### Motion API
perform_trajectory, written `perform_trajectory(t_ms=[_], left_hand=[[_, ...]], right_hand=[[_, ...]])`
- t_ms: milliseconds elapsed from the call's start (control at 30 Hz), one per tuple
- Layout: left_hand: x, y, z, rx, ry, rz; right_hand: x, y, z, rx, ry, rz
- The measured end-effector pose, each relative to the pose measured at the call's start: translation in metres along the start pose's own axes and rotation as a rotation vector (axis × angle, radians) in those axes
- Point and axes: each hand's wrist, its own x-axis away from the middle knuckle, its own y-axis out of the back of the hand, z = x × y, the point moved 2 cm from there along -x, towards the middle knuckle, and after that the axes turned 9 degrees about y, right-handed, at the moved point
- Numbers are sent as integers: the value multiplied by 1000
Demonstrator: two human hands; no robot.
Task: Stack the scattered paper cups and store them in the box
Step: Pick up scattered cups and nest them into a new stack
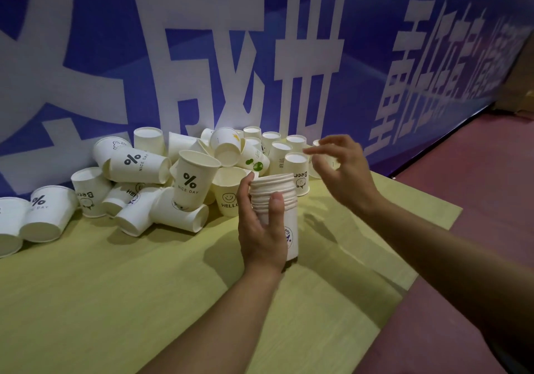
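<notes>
My left hand (pixel 261 229) grips a stack of nested white paper cups (pixel 284 188), standing upright on the yellow-green table (pixel 115 287) at the centre. My right hand (pixel 344 168) hovers just right of the stack's top with fingers spread and loosely bent, holding nothing. A single upside-down cup (pixel 316 143) sits partly hidden behind its fingertips. A scattered pile of white printed cups (pixel 196 177) lies against the back wall, some upright, some upside down, some on their sides. No box is in view.
A blue banner with large white characters (pixel 202 55) stands directly behind the pile. The table's right edge drops off to a dark red floor (pixel 491 186). More tipped cups (pixel 43 217) lie at the far left.
</notes>
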Motion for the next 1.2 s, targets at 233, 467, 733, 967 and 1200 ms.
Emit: perform_trajectory(t_ms=[233,467,733,967,1200], left_hand=[[-2,-1,3,1,2,21],[-1,-2,2,3,-9,41],[-1,-2,2,37,-4,38],[-2,-2,2,49,-11,30],[-2,-2,2,45,-7,39]], right_hand=[[-31,-11,-68,552,-304,315],[-17,-28,-87,462,-472,599],[-20,-24,-77,293,-366,84],[-49,-24,-70,524,-218,144],[-55,-31,-87,550,-266,147]])
